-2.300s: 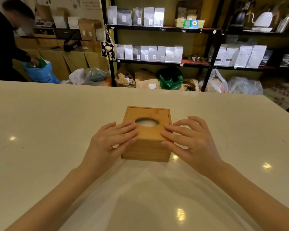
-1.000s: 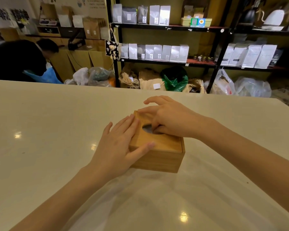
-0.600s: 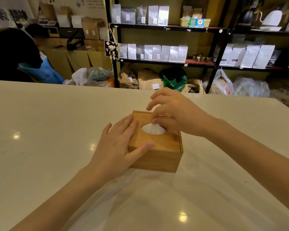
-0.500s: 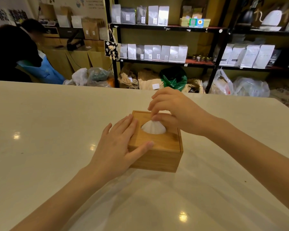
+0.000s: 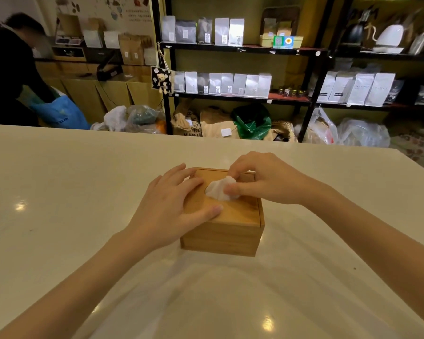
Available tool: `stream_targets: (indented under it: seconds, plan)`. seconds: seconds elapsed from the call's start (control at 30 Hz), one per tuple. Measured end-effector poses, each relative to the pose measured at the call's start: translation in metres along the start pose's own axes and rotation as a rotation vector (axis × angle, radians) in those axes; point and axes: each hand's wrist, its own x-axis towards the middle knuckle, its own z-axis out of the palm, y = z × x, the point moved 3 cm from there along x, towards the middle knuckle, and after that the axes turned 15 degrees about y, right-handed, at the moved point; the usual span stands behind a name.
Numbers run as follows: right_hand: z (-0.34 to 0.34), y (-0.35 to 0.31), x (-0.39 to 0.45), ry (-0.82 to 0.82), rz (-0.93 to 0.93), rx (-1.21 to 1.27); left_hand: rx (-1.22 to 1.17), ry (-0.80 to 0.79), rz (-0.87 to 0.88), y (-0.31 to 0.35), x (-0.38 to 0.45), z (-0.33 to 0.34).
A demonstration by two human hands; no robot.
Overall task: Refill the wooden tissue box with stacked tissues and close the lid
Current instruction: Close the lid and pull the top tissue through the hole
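Right grip (image 5: 262, 182) pinching tissue (image 5: 218, 190) | left grip (image 5: 172, 206) flat on lid (image 5: 235, 211) | box (image 5: 220, 237) closed

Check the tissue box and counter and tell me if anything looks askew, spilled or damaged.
Nothing stands out. The lid sits flush on the wooden tissue box, the right hand pinches a tissue through the opening, the left hand rests flat on top.

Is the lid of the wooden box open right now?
No, the lid sits flat and shut on the wooden box, with the left hand resting on it and a tissue poking through its hole.
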Motion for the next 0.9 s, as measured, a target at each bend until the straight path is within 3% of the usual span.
stream_targets:
  seconds: [0.23,0.47,0.9]
  plan:
    - [-0.005,-0.010,-0.003,0.053,-0.041,0.114,-0.038,-0.045,0.001,0.005,0.007,0.000]
    - [-0.017,-0.020,-0.007,0.140,-0.158,0.061,-0.194,-0.105,-0.026,0.009,0.018,-0.002]
    - [-0.007,-0.014,-0.006,0.173,-0.119,0.138,-0.239,-0.075,0.000,0.005,0.013,0.007]
